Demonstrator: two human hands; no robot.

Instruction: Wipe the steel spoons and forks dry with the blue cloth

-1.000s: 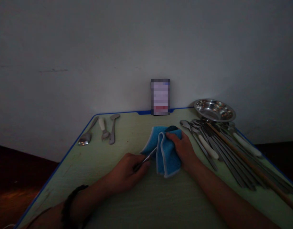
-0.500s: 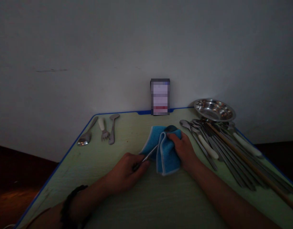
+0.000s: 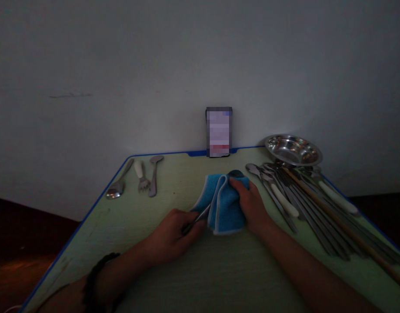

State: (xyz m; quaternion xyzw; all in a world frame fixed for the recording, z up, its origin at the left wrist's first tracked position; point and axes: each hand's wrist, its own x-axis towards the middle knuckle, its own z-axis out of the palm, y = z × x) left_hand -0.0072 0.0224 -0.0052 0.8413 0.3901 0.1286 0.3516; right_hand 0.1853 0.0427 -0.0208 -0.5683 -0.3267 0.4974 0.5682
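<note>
The utensil (image 3: 205,212) sits in the cloth (image 3: 226,208) over the table (image 3: 187,171), rounded end protruding. The left hand (image 3: 176,232) grips its handle; the right hand (image 3: 253,206) clasps the cloth around it. Wiping appears in hand; the next stroke calls for a steady handle. Cutlery (image 3: 285,202) lies rightward.

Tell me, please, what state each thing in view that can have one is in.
Left hand: closed on the spoon's handle
Right hand: gripping the cloth
Held spoon: partly covered by the cloth
Blue cloth: folded around the spoon
Smartphone: propped upright, screen lit
Metal bowl: open side up
White-handled fork: lying, tines toward the person
Cutlery pile: spread, overlapping
</note>
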